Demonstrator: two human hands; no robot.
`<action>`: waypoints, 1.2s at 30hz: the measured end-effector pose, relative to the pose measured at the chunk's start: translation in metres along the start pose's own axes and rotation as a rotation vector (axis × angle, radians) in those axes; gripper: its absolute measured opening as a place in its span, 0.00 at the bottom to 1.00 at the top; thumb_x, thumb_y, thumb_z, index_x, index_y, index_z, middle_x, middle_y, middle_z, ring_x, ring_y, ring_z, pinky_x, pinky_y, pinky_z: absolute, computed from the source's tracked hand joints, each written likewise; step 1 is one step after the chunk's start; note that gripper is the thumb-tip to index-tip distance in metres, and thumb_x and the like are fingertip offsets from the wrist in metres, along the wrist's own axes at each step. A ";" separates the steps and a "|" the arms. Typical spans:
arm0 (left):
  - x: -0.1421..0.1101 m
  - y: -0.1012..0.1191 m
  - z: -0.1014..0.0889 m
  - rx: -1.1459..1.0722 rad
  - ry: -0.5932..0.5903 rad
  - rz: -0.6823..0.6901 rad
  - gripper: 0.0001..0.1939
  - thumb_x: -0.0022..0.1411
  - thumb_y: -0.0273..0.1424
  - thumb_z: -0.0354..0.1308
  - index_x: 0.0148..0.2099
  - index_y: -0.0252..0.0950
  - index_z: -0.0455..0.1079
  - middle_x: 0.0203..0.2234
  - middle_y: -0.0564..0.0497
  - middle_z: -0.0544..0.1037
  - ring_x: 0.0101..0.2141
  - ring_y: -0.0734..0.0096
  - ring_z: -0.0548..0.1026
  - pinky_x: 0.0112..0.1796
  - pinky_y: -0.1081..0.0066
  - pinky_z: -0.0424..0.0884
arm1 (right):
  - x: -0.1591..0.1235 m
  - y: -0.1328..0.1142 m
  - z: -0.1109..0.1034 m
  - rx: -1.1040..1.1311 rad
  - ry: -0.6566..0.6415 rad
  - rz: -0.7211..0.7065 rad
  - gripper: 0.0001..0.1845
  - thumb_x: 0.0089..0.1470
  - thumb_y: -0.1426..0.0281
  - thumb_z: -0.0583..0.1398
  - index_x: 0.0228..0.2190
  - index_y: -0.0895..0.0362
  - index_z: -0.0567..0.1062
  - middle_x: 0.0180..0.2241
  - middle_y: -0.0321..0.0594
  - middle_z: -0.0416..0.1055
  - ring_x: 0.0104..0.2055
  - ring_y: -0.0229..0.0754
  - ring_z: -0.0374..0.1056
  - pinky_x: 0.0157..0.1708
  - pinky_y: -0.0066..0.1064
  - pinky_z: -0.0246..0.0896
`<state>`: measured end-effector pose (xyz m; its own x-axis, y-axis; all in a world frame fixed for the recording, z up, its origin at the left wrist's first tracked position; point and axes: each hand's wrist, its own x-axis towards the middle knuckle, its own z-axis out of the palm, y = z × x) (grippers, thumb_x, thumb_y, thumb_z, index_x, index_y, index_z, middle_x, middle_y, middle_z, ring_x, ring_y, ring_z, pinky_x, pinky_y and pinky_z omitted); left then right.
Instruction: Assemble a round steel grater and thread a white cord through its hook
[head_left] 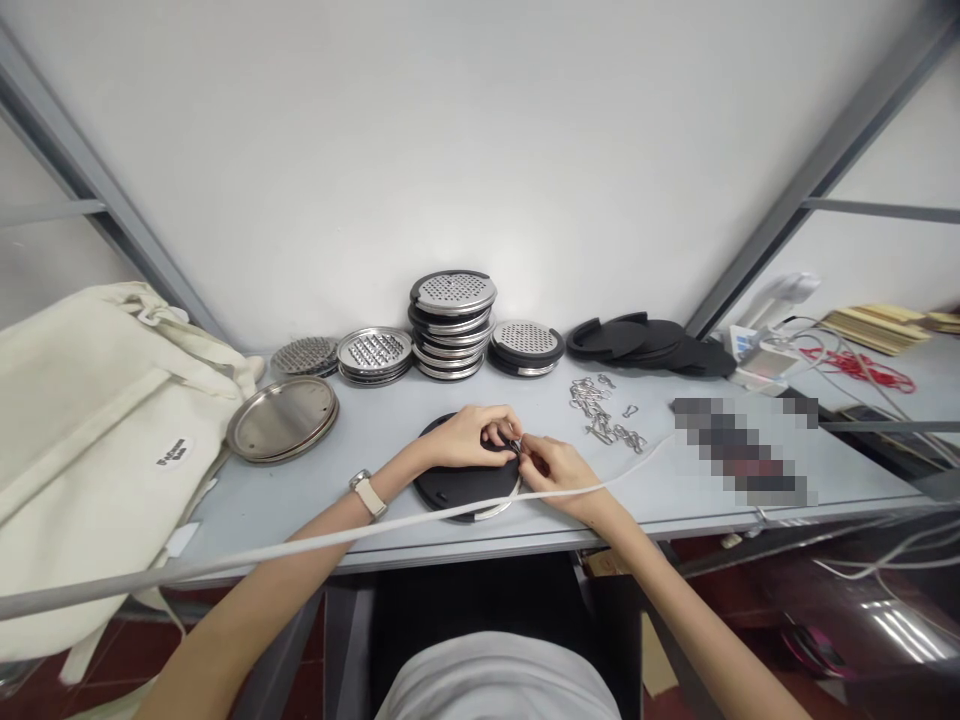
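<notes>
Bare fingers of the left hand and the right hand come together above the two to three o'clock edge of a flat, matte black round disc. This disc lies on the pale grey table, straight in front of the person, and a silver edge shows at its five o'clock side. I see the left hand lying across the disc with bent fingers, while the thumb and fingers of the right hand are drawn together beside its edge. Between the fingertips I notice a small dark piece, but it is too small for me to name, and I cannot tell which hand grips it.

Taking the disc as the centre of my clock, a tall stack of round silver and black perforated plates stands at twelve. At one o'clock is a lower pile with a silver perforated top; at two o'clock lie loose silver metal clips, with overlapping black round pieces behind them. At ten o'clock I find plain round steel plates, and at nine a cream cloth bag. A long white cable crosses my view in front of the disc.
</notes>
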<state>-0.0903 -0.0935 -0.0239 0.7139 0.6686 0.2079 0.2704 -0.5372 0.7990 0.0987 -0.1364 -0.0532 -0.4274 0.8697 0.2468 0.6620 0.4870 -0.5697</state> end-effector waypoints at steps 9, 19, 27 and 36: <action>0.000 -0.001 -0.001 0.008 -0.008 0.016 0.15 0.48 0.23 0.58 0.42 0.33 0.68 0.33 0.52 0.75 0.31 0.77 0.71 0.35 0.77 0.69 | 0.000 -0.002 -0.002 -0.024 -0.030 -0.003 0.08 0.53 0.74 0.49 0.23 0.55 0.59 0.21 0.33 0.60 0.24 0.36 0.57 0.26 0.26 0.48; 0.000 -0.004 -0.001 -0.009 -0.010 0.005 0.14 0.49 0.25 0.59 0.42 0.33 0.68 0.32 0.52 0.75 0.31 0.77 0.71 0.34 0.77 0.69 | 0.000 -0.003 -0.001 -0.017 -0.008 0.016 0.08 0.52 0.74 0.49 0.22 0.55 0.58 0.20 0.32 0.58 0.22 0.35 0.54 0.24 0.26 0.46; 0.000 -0.003 -0.001 0.008 -0.002 0.002 0.14 0.49 0.25 0.59 0.41 0.33 0.69 0.30 0.52 0.75 0.31 0.77 0.71 0.34 0.78 0.69 | 0.000 0.001 0.003 0.017 0.030 0.023 0.08 0.50 0.74 0.50 0.21 0.55 0.56 0.19 0.30 0.58 0.21 0.33 0.53 0.23 0.25 0.46; 0.001 -0.005 0.000 -0.001 0.006 0.021 0.14 0.49 0.24 0.59 0.41 0.33 0.68 0.31 0.52 0.74 0.30 0.78 0.71 0.34 0.77 0.69 | -0.001 0.004 0.005 0.056 0.065 0.035 0.09 0.49 0.74 0.51 0.21 0.55 0.56 0.18 0.29 0.56 0.20 0.32 0.52 0.22 0.24 0.46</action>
<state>-0.0912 -0.0905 -0.0274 0.7157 0.6602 0.2278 0.2548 -0.5506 0.7949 0.0988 -0.1356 -0.0593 -0.3629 0.8902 0.2755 0.6392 0.4529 -0.6216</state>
